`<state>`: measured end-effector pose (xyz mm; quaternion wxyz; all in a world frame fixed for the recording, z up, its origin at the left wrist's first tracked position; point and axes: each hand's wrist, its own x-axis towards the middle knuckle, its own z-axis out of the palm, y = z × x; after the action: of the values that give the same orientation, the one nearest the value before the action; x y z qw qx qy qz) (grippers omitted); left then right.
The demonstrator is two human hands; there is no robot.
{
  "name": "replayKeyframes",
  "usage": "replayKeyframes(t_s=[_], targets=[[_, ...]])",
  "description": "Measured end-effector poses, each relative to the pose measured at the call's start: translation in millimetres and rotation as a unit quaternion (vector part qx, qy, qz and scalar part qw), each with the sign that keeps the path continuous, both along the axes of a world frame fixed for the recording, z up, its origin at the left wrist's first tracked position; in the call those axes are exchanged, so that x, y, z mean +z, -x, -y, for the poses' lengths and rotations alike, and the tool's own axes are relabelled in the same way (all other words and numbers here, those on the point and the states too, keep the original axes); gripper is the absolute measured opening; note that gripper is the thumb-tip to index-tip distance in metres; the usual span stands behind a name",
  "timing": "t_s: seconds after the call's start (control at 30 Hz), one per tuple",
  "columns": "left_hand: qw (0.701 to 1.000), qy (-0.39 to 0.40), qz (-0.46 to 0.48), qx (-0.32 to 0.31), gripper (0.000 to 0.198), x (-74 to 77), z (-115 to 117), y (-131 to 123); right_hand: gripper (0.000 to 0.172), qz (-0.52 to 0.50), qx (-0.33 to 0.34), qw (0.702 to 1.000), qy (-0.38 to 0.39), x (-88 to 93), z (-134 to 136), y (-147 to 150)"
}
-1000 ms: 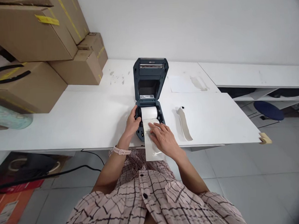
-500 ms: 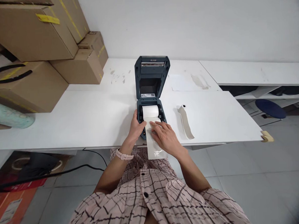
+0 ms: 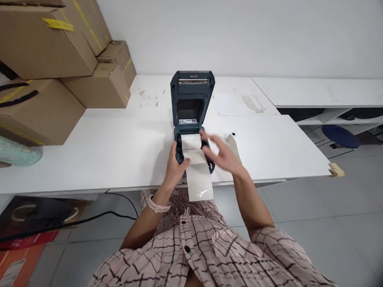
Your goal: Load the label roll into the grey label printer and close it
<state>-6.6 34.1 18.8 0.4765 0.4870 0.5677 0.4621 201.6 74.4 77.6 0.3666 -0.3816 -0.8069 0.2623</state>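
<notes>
While the label roll (image 3: 191, 141) sits in the open printer (image 3: 192, 130) at mid-frame, the left hand (image 3: 175, 163) pins the paper strip (image 3: 198, 177); the right hand (image 3: 222, 152) hovers open, holding nothing. Best keep the strip square between the guides on the bench (image 3: 100, 156).

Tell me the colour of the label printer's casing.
Dark blue-grey; the label printer sits lid-open on the white table, clearest in the head view.

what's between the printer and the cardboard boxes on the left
Head view: only bare white table between the printer and the cardboard boxes.
</notes>
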Motion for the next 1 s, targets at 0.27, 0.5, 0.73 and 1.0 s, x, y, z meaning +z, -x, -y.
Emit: replayKeyframes(t_s=[0.27,0.5,0.73,1.0], targets=[[0.999,0.037,0.014,-0.006,0.115,-5.3,27.9,1.4,0.091,-0.175,-0.034,0.983,0.053,63.6,-180.6,5.3],[0.997,0.027,0.076,-0.018,0.121,-7.4,44.9,15.8,0.072,-0.193,-0.097,0.976,-0.001,49.2,-69.1,9.9],[0.996,-0.005,0.079,0.040,0.102,8.8,37.4,21.1,0.056,-0.274,-0.179,0.933,0.146,-31.9,45.5,12.4],[0.994,0.022,0.101,-0.036,0.092,11.6,19.9,2.4,0.102,-0.367,-0.108,0.830,0.405,-55.5,45.2,11.6]])
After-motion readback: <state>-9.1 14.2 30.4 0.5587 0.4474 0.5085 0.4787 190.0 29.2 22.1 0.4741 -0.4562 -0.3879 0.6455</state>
